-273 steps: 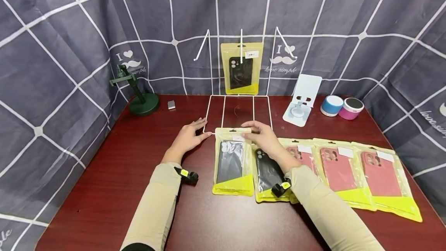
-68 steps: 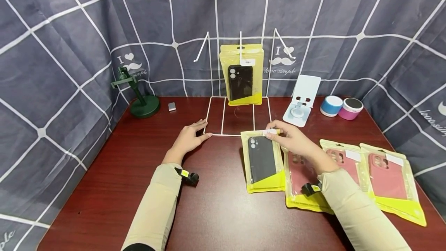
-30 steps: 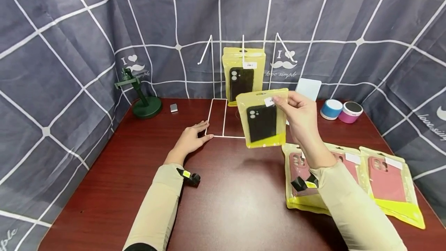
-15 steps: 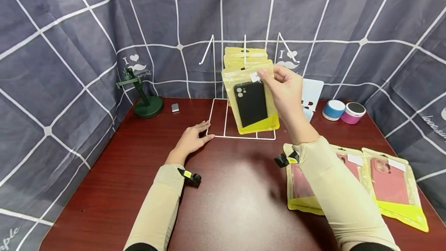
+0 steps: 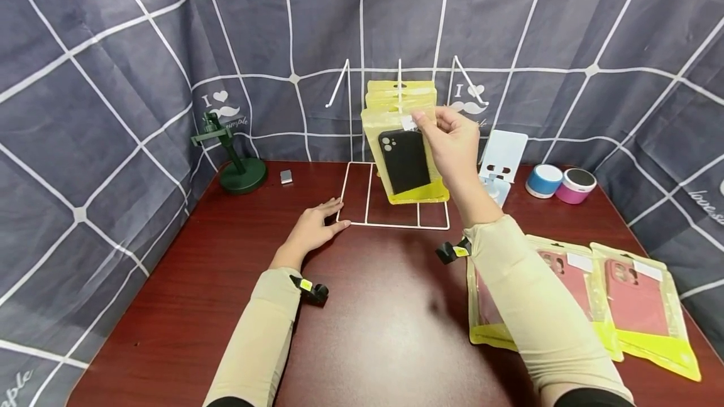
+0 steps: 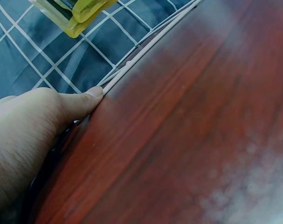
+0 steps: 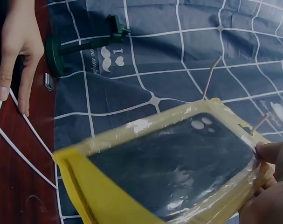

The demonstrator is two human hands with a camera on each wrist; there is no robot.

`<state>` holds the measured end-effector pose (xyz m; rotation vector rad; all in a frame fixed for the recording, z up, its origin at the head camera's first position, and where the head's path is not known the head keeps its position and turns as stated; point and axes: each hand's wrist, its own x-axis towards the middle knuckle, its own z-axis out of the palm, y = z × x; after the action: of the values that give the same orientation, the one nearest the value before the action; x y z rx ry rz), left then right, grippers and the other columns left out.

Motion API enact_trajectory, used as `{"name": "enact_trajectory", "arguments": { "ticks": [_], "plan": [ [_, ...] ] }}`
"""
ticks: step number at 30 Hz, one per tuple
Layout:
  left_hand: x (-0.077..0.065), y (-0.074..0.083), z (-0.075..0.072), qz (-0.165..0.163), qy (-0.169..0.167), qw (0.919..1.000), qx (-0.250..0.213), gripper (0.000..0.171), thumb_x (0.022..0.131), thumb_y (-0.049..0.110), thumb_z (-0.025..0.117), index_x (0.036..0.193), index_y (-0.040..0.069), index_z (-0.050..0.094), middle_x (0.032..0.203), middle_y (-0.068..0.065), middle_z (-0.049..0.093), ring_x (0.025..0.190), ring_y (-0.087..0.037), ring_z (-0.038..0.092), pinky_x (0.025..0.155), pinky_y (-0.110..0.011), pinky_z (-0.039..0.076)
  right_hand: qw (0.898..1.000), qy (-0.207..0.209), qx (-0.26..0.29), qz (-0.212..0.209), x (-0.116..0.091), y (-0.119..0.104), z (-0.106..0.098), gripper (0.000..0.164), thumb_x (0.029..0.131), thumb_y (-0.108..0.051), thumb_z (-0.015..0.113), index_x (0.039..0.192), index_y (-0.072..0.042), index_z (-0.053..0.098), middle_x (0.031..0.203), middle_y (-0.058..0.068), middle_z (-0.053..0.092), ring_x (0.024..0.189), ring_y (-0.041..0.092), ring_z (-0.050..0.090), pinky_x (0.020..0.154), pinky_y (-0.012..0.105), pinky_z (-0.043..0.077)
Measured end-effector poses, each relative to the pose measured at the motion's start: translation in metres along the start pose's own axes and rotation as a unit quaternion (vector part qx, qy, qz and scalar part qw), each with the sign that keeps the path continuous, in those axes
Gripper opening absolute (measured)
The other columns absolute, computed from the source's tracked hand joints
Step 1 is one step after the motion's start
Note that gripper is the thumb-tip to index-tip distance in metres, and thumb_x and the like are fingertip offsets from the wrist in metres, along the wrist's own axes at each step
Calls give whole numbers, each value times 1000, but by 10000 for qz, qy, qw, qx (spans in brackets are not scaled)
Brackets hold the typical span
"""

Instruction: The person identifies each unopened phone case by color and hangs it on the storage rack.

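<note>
My right hand (image 5: 454, 146) pinches the upper right of a yellow-edged clear pouch (image 5: 387, 188) that holds a black phone case (image 5: 405, 162). The pouch hangs slightly tilted at the middle hook (image 5: 400, 83) of a white wire display rack. In the right wrist view, the wire tip (image 7: 258, 124) meets the pouch's hang hole; how far it passes through is unclear. Behind it, other yellow pouches (image 5: 376, 88) hang on the same hook, mostly covered. My left hand (image 5: 313, 228) rests at the rack base's front left corner, its thumb (image 6: 87, 99) touching the wire.
Pouches with pink phone cases (image 5: 636, 297) lie at the table's right, partly under my right forearm. A white phone stand (image 5: 506, 149), a blue speaker (image 5: 544, 181) and a pink one (image 5: 575, 186) stand behind. At the left are a green stand (image 5: 242, 174) and a small silver piece (image 5: 286, 176).
My right hand has lifted the black-case pouch off the table and carried it up and left to the middle hook. An earlier pouch joined the hook before that. My left hand stayed put.
</note>
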<state>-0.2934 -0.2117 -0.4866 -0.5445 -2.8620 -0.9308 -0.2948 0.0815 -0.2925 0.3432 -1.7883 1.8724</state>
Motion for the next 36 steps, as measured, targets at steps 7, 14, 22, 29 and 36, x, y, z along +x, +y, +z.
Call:
{"name": "enact_trajectory", "arguments": {
  "ticks": [7,14,22,29,36],
  "plan": [
    [1,1,1,-29,-50,10000,12,66,93,52,67,147,15,54,155,-3,44,146,-23,37,117,-48,31,9995,12,-250,171,4,1,2,25,90,-19,78,97,4,75,82,10,75,66,9,59,60,21,45],
    [2,0,1,25,-13,10000,91,66,93,51,68,147,15,54,155,-4,45,145,-23,38,116,-49,32,9981,-156,82,592,9,11,-1,28,89,-25,79,103,-2,75,90,6,76,71,16,65,63,26,54],
    [-1,0,2,-5,-44,10000,40,67,93,53,67,147,16,53,155,-3,45,145,-24,38,116,-50,32,9971,-264,216,684,9,15,-7,25,90,-20,78,106,-1,73,93,6,75,79,16,66,71,28,53],
    [0,-2,1,-61,-42,9999,75,67,93,53,67,147,17,54,155,2,45,145,-21,37,116,-48,32,9983,-289,52,502,12,20,-19,23,86,-19,82,102,-4,76,90,-1,74,85,11,67,77,23,52],
    [1,-3,3,-71,20,9999,89,68,92,57,66,147,18,54,154,3,46,145,-19,38,116,-47,32,9962,-516,-451,529,-4,30,-67,35,83,-19,85,108,2,74,90,-7,75,87,7,69,78,18,51]
  ]
}}
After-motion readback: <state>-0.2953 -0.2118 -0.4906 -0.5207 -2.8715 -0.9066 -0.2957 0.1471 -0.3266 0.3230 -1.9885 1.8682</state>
